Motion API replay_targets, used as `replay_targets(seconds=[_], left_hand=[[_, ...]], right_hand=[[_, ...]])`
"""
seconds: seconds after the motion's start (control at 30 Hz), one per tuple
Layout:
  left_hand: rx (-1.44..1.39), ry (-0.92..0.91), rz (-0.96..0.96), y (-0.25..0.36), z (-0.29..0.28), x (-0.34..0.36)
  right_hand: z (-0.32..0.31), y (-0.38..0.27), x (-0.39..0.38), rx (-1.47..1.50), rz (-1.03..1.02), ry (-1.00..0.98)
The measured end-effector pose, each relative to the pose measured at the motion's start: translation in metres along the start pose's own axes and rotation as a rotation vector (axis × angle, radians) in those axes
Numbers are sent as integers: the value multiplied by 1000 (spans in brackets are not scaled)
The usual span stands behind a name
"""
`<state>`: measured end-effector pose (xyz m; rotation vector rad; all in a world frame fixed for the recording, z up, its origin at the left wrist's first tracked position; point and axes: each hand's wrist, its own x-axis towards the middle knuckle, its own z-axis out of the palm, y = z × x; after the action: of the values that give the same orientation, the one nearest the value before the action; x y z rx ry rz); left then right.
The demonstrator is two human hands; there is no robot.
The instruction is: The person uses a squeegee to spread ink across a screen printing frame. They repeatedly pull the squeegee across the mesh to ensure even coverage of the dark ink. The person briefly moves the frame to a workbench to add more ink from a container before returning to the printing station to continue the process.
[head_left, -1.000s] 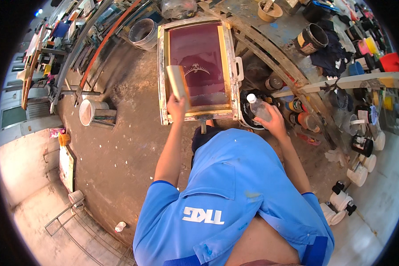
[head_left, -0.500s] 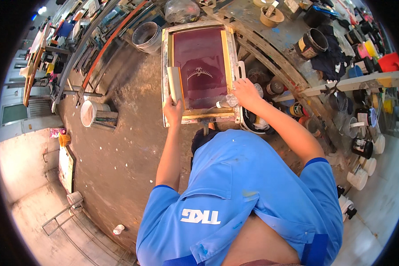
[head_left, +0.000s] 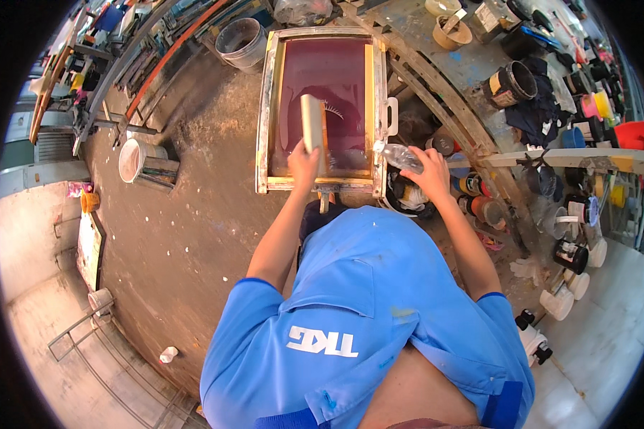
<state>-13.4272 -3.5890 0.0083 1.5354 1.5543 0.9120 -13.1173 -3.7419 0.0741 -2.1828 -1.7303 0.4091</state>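
My left hand (head_left: 303, 163) is closed on a squeegee (head_left: 310, 123), a pale bar with an orange strip, held upright-lengthwise over the lower left half of a framed screen (head_left: 293, 71). The screen has a deep red-purple face with a pale arched line design (head_left: 333, 112), partly hidden behind the squeegee, and yellow strips along its inner edges. My right hand (head_left: 426, 170) grips a clear plastic bottle (head_left: 401, 156), tilted sideways with its white top toward the frame's right edge, beside a white handle (head_left: 391, 116).
A pale bucket (head_left: 240, 44) stands beyond the screen's left, another (head_left: 132, 160) on the stained floor. Wooden beams (head_left: 458, 100), dark tubs (head_left: 509, 84) and many containers crowd the right. Metal racks (head_left: 139, 68) fill the upper left; a metal railing (head_left: 79, 332) is at lower left.
The squeegee in my left hand has shifted rightward over the screen. My right hand moved the bottle in over the screen's lower right, then drew it back out to the right edge.
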Motion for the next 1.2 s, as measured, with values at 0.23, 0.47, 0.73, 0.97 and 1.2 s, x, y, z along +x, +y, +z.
replay_targets(seconds=[0.23, 0.47, 0.73, 0.97, 1.2], left_hand=[[-245, 9, -86, 53, 79, -8], [-197, -86, -52, -14, 38, -28], [339, 178, -6, -16, -78, 25], [59, -13, -139, 29, -4, -14], [-163, -162, -115, 31, 45, -12]], right_hand=[[-13, 20, 8, 434, 64, 306], [-45, 62, 97, 391, 145, 656], [-90, 121, 231, 470, 299, 785], [-69, 178, 271, 677, 451, 730], [-79, 190, 262, 596, 467, 688]])
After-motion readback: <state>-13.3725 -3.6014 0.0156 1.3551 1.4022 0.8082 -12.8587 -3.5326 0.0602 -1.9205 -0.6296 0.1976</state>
